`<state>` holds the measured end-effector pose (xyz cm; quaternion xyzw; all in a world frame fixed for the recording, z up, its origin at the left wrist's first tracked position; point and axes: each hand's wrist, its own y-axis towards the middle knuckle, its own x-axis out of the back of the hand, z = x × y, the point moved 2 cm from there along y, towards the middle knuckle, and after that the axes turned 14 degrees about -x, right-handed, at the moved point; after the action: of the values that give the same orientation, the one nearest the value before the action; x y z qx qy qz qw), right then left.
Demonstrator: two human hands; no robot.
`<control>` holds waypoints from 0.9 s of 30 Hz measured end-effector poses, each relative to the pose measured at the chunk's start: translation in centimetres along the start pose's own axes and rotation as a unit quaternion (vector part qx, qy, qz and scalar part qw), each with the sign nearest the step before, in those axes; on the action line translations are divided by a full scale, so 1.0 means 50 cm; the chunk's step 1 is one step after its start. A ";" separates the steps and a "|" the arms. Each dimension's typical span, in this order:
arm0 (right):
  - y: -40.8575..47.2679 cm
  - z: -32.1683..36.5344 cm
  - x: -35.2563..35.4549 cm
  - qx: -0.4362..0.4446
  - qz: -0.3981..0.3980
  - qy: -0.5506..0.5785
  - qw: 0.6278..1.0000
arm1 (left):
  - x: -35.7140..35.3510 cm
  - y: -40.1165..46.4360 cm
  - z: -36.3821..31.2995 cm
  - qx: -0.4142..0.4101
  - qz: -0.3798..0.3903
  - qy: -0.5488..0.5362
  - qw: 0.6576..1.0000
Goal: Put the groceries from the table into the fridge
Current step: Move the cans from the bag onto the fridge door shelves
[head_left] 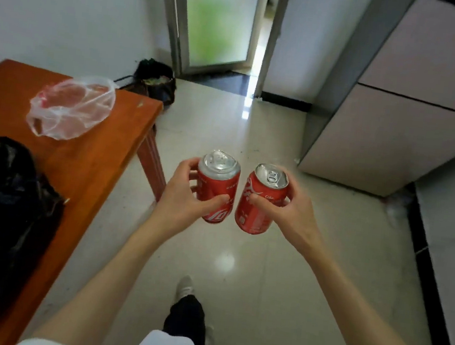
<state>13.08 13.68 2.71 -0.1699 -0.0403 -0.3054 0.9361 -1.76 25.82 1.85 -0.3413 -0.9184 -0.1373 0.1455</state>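
As both hands grasp mid-wall, left hand [187,196] on left can [217,185], right hand [287,209] on right can [260,201]: rigid, smooth, likely slippery; thin walls dent.

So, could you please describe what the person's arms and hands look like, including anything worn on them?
Both forearms are bare down to the left hand and the right hand: no gloves, watch, rings or bracelets show. White short sleeves appear at the bottom edge of the frame. The fingers are bare, with no visible markings.
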 end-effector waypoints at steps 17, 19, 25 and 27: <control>0.331 0.083 0.574 0.006 -0.243 0.004 0.970 | -0.503 0.583 -0.166 -0.142 0.199 -0.040 0.969; 0.369 0.104 0.641 0.013 -0.267 0.008 0.963 | -0.557 0.652 -0.201 -0.160 0.202 -0.040 0.965; 0.457 0.134 0.845 0.024 -0.315 0.016 0.949 | -0.731 0.795 -0.294 -0.193 0.215 -0.051 0.956; 0.485 0.134 0.915 0.023 -0.325 0.026 0.945 | -0.793 0.830 -0.321 -0.208 0.219 -0.040 0.953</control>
<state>64.51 8.78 10.10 -0.1180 -0.0763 -0.5961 0.7905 57.45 27.17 8.65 -0.5617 -0.7773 -0.2766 0.0612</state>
